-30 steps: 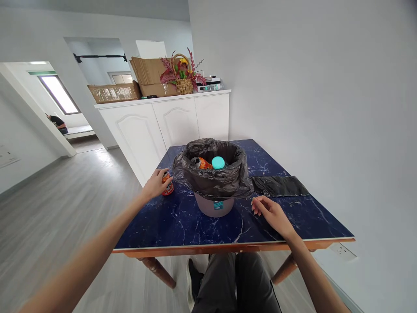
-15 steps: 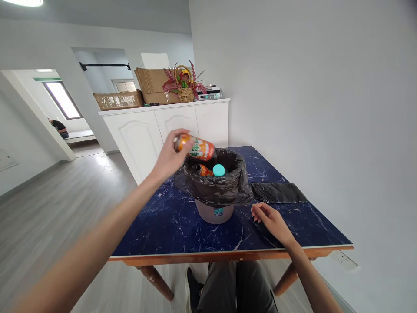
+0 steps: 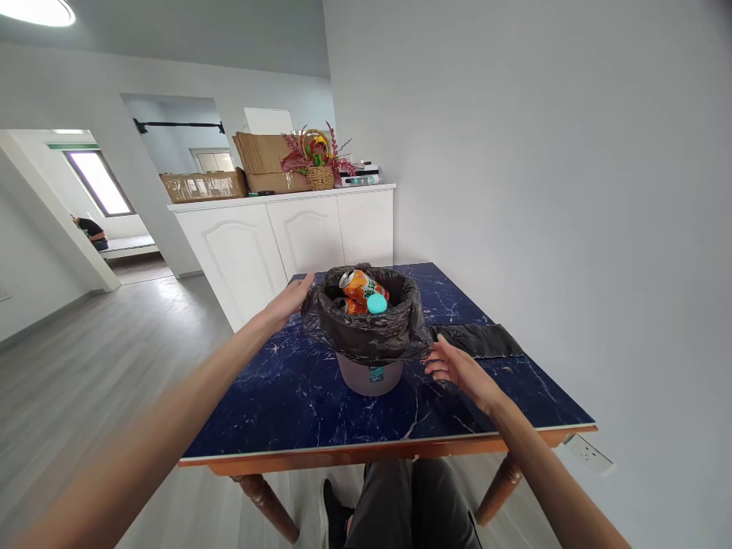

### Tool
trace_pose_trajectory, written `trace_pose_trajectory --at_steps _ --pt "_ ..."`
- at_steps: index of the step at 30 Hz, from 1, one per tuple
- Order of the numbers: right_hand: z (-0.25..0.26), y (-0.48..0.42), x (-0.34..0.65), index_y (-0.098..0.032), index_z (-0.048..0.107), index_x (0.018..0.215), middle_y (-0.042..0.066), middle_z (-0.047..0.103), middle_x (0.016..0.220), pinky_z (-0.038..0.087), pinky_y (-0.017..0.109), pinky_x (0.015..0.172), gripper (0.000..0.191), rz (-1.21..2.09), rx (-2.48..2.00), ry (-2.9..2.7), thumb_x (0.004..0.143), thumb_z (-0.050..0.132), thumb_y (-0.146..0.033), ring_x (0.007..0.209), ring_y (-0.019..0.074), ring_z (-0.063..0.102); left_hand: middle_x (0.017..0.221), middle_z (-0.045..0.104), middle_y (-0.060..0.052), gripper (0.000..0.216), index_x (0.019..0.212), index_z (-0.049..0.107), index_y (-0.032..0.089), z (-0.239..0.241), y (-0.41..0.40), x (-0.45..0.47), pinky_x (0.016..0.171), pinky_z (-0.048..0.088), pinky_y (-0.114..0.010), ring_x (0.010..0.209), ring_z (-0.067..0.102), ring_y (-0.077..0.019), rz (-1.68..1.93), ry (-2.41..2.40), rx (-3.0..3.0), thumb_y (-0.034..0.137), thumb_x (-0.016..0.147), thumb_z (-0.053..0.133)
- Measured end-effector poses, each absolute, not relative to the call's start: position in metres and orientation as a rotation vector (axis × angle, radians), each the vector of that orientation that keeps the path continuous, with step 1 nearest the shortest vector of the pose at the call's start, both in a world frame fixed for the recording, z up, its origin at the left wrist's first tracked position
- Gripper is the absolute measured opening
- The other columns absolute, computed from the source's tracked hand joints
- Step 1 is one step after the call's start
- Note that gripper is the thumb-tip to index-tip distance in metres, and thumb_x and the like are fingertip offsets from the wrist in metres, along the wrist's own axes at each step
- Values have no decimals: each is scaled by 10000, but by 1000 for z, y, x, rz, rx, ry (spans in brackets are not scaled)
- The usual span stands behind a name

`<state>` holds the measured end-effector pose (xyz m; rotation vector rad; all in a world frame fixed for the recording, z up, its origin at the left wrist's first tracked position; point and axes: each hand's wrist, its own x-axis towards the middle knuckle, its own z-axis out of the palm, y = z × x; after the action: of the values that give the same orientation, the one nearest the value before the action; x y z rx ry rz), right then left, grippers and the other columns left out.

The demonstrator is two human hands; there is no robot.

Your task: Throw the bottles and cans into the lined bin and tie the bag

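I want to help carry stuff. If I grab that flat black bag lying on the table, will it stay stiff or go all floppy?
The folded black bag looks like thin plastic film, lying flat and creased on the table, so it would probably droop and unfold. It likely weighs almost nothing. Its glossy surface may slip on the shiny tabletop if pushed.

White walls (image 3: 515, 152) and a grey wood floor (image 3: 103, 366) surround a blue marble table (image 3: 297, 396), with a white cabinet (image 3: 274, 236) at twelve o'clock and a window (image 3: 100, 183) at ten.
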<state>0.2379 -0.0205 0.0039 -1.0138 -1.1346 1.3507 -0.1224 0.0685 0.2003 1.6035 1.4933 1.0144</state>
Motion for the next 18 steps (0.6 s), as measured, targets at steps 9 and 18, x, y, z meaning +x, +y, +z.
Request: trace_pose_trajectory --at_steps 9,18 --pt "141 25 228 -194 687 864 16 758 721 602 244 576 147 1535 -783 -831 876 829 -158 587 146 690 996 845 -152 442 1015 818 180 203 70 -122 740 637 -360 860 795 -292 896 1145 1163 490 735 963" --pt "237 71 229 -237 469 747 -99 527 556 540 128 447 375 1339 -562 -596 899 658 50 441 58 512 646 741 -58 139 836 746 166 251 87 -105 518 578 -270 528 676 -182 1202 1088 1018 59 748 753"
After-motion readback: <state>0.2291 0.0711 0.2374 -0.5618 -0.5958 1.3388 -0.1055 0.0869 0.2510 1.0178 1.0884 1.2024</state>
